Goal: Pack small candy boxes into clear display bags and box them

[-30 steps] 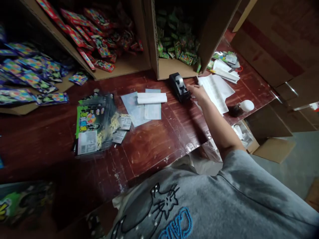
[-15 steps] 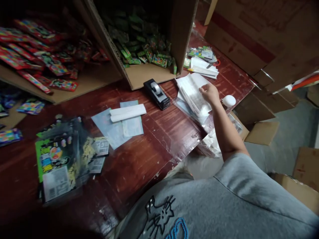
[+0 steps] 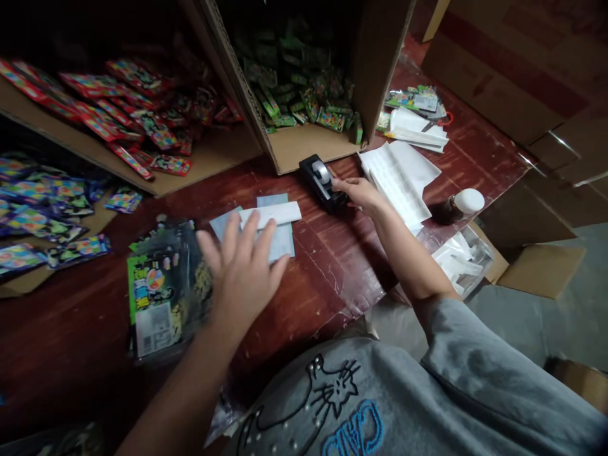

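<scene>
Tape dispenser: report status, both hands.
Right hand on tape dispenser, grip unclear. Left hand open, spread, fingertips over white paper strip. Nothing blocking dispenser.

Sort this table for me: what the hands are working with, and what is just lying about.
In hand: tape dispenser, touched by the right hand; white strip on blue sheets, at the fingertips of the open left hand.
Lying about: paper stack, jar, box of red packets, box of green packets, bagged packets.
</scene>
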`<state>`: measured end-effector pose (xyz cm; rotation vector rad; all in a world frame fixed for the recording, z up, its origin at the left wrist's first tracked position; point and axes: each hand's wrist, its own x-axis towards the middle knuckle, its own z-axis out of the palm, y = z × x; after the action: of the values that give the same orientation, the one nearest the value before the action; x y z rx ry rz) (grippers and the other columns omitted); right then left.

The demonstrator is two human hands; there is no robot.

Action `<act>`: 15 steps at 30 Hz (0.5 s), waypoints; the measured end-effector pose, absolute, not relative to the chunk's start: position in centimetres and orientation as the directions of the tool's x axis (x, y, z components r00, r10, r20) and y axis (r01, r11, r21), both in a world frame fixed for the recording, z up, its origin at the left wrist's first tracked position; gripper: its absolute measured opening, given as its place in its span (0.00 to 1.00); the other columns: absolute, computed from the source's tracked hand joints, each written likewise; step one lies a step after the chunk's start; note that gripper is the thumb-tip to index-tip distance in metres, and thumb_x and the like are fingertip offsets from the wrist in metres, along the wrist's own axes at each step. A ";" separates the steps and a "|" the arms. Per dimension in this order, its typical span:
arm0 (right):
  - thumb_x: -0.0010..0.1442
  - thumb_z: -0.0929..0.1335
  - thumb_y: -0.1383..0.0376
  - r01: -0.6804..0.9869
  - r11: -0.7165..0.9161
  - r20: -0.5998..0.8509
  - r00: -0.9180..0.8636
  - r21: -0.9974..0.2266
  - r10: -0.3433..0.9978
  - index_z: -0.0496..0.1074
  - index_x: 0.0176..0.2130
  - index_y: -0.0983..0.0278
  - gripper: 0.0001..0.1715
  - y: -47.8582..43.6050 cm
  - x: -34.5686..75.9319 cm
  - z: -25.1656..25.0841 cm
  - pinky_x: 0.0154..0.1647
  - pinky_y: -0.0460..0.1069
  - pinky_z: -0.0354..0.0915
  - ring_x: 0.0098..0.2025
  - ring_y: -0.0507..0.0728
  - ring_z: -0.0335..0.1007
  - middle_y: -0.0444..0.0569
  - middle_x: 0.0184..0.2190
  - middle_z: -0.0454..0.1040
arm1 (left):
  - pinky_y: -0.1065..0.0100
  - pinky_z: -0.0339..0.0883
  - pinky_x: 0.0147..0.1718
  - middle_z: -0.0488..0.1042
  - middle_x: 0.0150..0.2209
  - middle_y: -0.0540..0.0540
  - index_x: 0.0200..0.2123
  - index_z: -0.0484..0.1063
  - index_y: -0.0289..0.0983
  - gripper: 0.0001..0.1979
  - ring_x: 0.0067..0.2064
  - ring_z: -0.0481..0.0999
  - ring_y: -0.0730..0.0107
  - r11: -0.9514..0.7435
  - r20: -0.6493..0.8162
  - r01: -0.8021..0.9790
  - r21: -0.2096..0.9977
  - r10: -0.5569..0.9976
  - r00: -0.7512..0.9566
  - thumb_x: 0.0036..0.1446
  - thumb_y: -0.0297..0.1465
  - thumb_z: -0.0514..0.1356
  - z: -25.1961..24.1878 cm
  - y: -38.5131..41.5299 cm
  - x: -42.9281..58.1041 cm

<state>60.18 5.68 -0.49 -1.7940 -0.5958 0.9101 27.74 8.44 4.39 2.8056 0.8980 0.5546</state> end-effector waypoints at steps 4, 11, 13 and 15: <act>0.53 0.79 0.45 -0.074 -0.226 -0.226 0.587 -0.971 0.777 0.77 0.36 0.60 0.23 4.6 59.4 -0.2 0.38 0.47 0.67 0.36 0.52 0.71 0.43 0.37 0.79 | 0.24 0.28 0.75 0.65 0.74 0.33 0.70 0.69 0.40 0.28 0.78 0.56 0.34 -0.860 0.270 0.443 0.255 0.503 0.821 0.69 0.36 0.63 4.8 7.7 31.1; 0.49 0.77 0.42 -0.122 -0.176 -0.214 0.603 -0.977 0.769 0.74 0.34 0.59 0.27 1.3 56.8 -1.1 0.41 0.47 0.71 0.36 0.52 0.70 0.42 0.33 0.75 | 0.29 0.34 0.77 0.72 0.70 0.36 0.73 0.65 0.47 0.31 0.77 0.61 0.37 -0.746 0.293 0.593 0.303 0.665 0.687 0.69 0.37 0.64 3.2 6.3 24.6; 0.50 0.75 0.42 -0.056 -0.244 -0.225 0.625 -0.968 0.748 0.71 0.33 0.59 0.26 1.3 56.4 -1.9 0.42 0.49 0.73 0.37 0.53 0.72 0.42 0.32 0.74 | 0.30 0.40 0.77 0.73 0.70 0.42 0.75 0.60 0.55 0.36 0.76 0.64 0.38 -0.704 0.321 0.636 0.316 0.710 0.627 0.67 0.39 0.64 2.9 5.6 21.6; 0.52 0.73 0.41 0.033 -0.284 -0.196 0.646 -0.958 0.737 0.69 0.32 0.58 0.25 1.5 56.4 -2.8 0.42 0.50 0.75 0.36 0.53 0.73 0.42 0.31 0.74 | 0.30 0.45 0.76 0.72 0.71 0.49 0.75 0.57 0.65 0.39 0.75 0.65 0.37 -0.648 0.331 0.687 0.330 0.761 0.559 0.66 0.41 0.65 2.9 4.7 18.0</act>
<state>56.44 1.54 -2.82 -1.7401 -0.6266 0.7801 17.98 4.71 2.85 2.6266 1.2300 0.6768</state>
